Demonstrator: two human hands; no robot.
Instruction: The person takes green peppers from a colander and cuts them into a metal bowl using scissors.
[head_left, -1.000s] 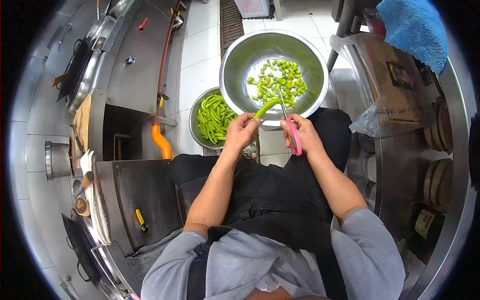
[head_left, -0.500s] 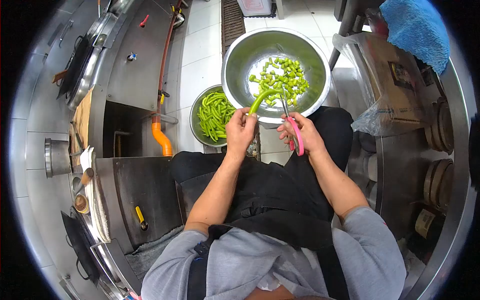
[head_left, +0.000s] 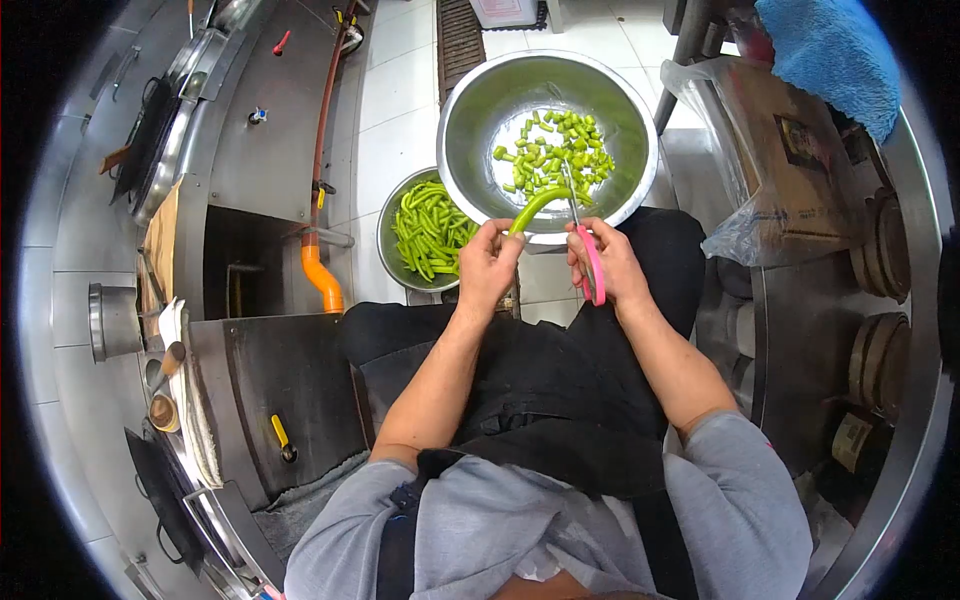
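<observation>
My left hand [head_left: 488, 262] pinches one end of a long green chili pepper [head_left: 537, 207], which curves up and to the right over the near rim of a large metal bowl [head_left: 468, 110]. Pink-handled scissors [head_left: 594, 268] are gripped in my right hand [head_left: 615, 265], their blades pointing up at the pepper's far end. Whether the blades are closed on it is hard to tell. Inside the bowl lie many short cut green pieces [head_left: 550, 160]. Left of it, a smaller metal bowl [head_left: 388, 245] holds a heap of whole green peppers [head_left: 432, 230].
On the left stand steel cabinets with a yellow-handled valve [head_left: 283, 438] and an orange pipe [head_left: 322, 278]. To the right are a cardboard box [head_left: 800, 170] in clear plastic and a blue towel [head_left: 830, 60]. A floor drain grate [head_left: 460, 45] runs behind the bowls.
Both hands have shifted slightly, the left one a little right and down. The pepper sits lower over the bowl's rim, and the scissors stand more upright.
</observation>
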